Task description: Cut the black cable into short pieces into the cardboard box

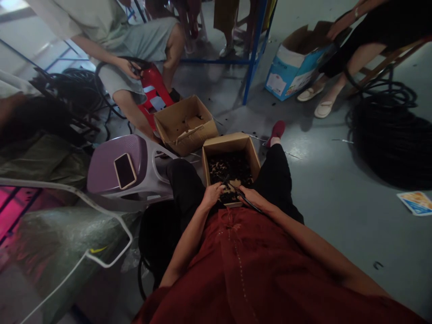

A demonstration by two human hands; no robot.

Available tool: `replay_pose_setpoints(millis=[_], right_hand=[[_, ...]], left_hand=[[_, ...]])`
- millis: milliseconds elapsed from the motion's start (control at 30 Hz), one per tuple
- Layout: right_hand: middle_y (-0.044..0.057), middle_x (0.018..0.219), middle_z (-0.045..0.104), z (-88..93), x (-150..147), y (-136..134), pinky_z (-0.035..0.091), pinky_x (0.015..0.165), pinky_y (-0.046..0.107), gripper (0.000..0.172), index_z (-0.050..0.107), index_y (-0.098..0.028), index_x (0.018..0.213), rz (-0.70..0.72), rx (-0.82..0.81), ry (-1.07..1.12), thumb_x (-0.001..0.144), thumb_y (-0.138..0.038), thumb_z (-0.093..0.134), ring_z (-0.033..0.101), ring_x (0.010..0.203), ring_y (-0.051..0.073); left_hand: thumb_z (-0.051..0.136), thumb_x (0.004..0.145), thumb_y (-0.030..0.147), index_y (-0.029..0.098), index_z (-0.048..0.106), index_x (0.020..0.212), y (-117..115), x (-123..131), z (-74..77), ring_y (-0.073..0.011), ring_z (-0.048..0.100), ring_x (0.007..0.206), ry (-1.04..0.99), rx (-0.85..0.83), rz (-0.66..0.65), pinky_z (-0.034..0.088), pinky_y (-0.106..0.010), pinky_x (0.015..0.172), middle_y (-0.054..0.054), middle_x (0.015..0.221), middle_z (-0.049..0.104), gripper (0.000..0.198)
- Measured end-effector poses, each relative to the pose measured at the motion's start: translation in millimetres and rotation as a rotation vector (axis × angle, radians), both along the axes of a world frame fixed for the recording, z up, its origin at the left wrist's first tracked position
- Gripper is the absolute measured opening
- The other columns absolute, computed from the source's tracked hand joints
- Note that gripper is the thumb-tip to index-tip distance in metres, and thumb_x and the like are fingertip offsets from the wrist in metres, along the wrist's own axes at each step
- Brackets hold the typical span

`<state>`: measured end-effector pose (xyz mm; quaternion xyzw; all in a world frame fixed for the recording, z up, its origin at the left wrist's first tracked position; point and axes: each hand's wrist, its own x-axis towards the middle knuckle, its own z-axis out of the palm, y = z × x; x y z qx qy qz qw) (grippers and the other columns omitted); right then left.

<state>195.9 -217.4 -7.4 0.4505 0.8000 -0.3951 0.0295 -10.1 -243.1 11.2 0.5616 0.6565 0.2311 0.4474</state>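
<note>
While clenched in the grip of the right hand, a slim black tool; left hand unclear.

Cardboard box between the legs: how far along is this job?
Done: the cardboard box holds a heap of small black pieces. In hand: the right hand grips a thin black piece over the box, with the left hand beside it. Left: a large coil of black cable lies on the floor.
</note>
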Motion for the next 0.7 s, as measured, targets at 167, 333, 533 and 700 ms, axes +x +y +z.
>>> replay_pose_setpoints(millis=[167,333,533,700], right_hand=[[0.008,0.088,0.065,-1.8,1.3,-0.9,0.034,0.061,0.024,0.025,0.052,-0.019,0.105,0.002,-0.025,-0.068,0.083,-0.029,0.045,0.062,0.075,0.019],[0.007,0.086,0.066,-6.8,1.8,-0.8,0.032,0.058,0.024,0.027,0.052,-0.020,0.107,-0.018,-0.051,-0.143,0.084,-0.032,0.043,0.062,0.071,0.019],[0.009,0.087,0.066,-3.5,2.2,-0.7,0.033,0.056,0.025,0.030,0.053,-0.022,0.110,-0.018,-0.072,-0.182,0.084,-0.034,0.043,0.063,0.074,0.022],[0.011,0.090,0.066,3.5,2.7,-2.0,0.036,0.059,0.026,0.033,0.052,-0.022,0.114,-0.017,-0.060,-0.193,0.084,-0.034,0.043,0.064,0.078,0.024]], left_hand=[[0.041,0.087,0.033,0.016,0.051,0.061,0.9,-0.8,-6.3,-0.0090,0.039,0.051,-0.068,-0.054,0.001,0.028,-0.021,0.051,0.004,0.052,0.043,0.032],[0.042,0.086,0.037,0.016,0.050,0.059,2.7,-0.8,-11.7,-0.0086,0.036,0.047,-0.148,-0.100,0.002,0.027,-0.021,0.047,0.004,0.049,0.039,0.035],[0.044,0.085,0.046,0.015,0.051,0.061,4.2,-1.0,-13.6,-0.0073,0.035,0.044,-0.219,-0.169,0.034,0.026,-0.020,0.045,0.004,0.049,0.041,0.040],[0.044,0.085,0.049,0.014,0.051,0.063,4.3,-1.3,-7.0,-0.0063,0.036,0.043,-0.251,-0.228,0.057,0.027,-0.019,0.044,0.004,0.050,0.044,0.042]])
